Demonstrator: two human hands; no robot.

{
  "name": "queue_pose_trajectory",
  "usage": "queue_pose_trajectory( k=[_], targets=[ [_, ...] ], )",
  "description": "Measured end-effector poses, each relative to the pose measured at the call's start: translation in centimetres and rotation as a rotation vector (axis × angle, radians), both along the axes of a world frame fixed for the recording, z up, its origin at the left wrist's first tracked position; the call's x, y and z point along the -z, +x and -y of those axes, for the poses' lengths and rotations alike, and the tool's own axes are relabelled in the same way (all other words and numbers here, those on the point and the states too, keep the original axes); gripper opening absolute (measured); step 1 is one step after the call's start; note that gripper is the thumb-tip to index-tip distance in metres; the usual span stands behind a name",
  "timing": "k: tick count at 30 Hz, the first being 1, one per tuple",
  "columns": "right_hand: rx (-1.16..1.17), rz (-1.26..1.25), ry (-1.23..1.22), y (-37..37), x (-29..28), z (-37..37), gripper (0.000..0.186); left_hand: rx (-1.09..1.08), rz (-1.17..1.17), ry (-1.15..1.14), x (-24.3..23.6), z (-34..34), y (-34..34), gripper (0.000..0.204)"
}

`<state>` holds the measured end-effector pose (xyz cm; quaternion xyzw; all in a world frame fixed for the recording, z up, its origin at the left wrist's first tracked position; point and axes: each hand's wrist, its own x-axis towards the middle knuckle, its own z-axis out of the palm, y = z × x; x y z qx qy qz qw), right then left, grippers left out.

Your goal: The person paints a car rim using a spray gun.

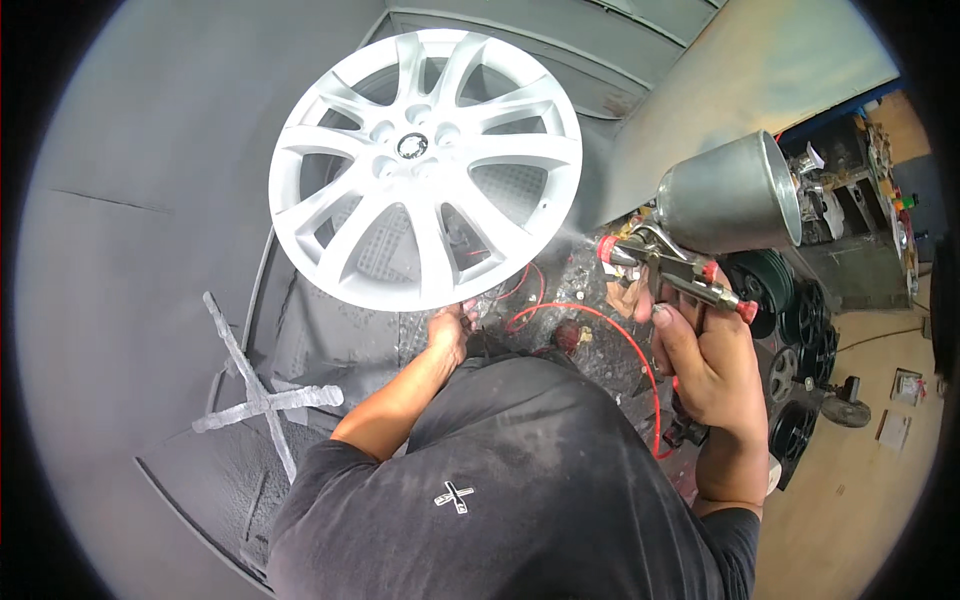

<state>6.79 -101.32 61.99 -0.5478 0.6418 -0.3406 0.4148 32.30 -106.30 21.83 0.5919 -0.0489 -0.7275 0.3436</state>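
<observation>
A white multi-spoke wheel (432,240) stands face up in the upper middle, its paired spokes smooth and matt, running from a hub with round bolt holes out to a thin circular rim; a small dark center cap (412,146) bears a silvery emblem too small to make out. The left hand (452,328) is at the rim's near edge, its fingers partly hidden beneath, so I cannot tell how far they are closed. Right of the wheel, the right hand (705,365) is wrapped around a metal spray gun (680,278) with red-ringed fittings and a dull silver, tapering cup (725,195). The nozzle faces the rim across a narrow gap, where faint mist shows. A red hose (656,420) curves over the stained, blotchy floor. Left of the wheel there is open room before the smooth grey wall (150,200), and lower down is a crusted, whitish cross-shaped piece (265,404). The person's dark, dusty shirt (520,480) carries a small pale crossed mark (453,497); dark wheels (793,430) lie at the far right
</observation>
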Motion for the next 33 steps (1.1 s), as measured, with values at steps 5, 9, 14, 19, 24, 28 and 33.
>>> queue_pose_trajectory(
  k=[5,9,14,19,24,28,33],
  targets=[
    [0.076,-0.127,-0.135,-0.7,1.2,0.2,0.012,0.003,-0.014,-0.006,0.0,0.2,-0.7,0.029],
    [0.209,-0.129,-0.05,-1.4,0.3,0.1,0.008,-0.005,-0.017,-0.012,0.3,0.1,-1.3,0.027],
    [0.229,-0.266,-0.061,-3.4,0.5,-0.5,0.014,-0.002,-0.029,-0.008,0.2,0.1,-1.8,0.027],
    [0.268,-0.286,-0.055,-4.9,0.8,-0.7,0.011,-0.021,-0.058,-0.014,-0.1,-0.1,-1.9,0.028],
    [0.29,-0.34,-0.062,-6.4,1.4,-0.5,0.021,0.008,-0.064,-0.038,0.7,-0.3,-1.2,0.029],
    [0.302,-0.376,-0.091,-7.6,2.3,1.4,0.029,0.029,-0.028,-0.058,1.4,-0.4,-0.6,0.028],
    [0.181,-0.626,-0.286,-9.2,4.2,4.4,0.012,0.047,0.018,-0.055,1.9,-0.6,1.0,0.029]
  ],
)
